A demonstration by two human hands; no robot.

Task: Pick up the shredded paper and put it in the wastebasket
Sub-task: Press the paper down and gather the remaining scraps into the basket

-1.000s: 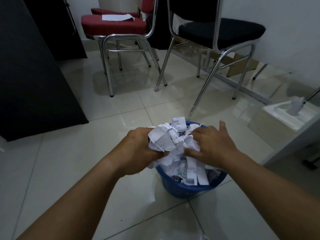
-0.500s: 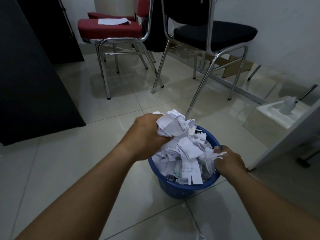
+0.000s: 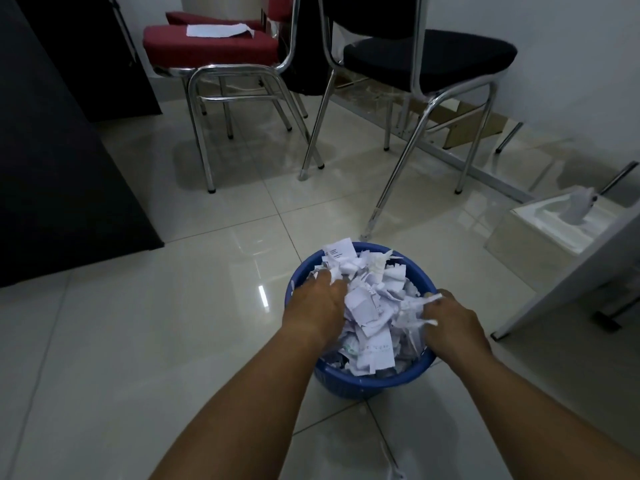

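Observation:
A round blue wastebasket [image 3: 360, 384] stands on the tiled floor, heaped with white shredded paper [image 3: 372, 308]. My left hand [image 3: 313, 308] is down inside the basket's left side, fingers curled into the paper pile. At the right rim, my right hand [image 3: 450, 323] is closed on a few paper strips that stick out between its fingers. A thin white shred [image 3: 394, 471] lies on the floor just in front of the basket.
A red chair [image 3: 211, 46] with a white sheet on its seat and a black chair [image 3: 429, 60] stand behind the basket. A black cabinet [image 3: 52, 150] fills the left. A white tissue box [image 3: 550, 223] and a white desk panel [image 3: 568, 289] sit at right.
My left hand has dropped from above the rim down into the basket with its bunch of paper. The right hand stays at the right rim. The paper heap sits lower.

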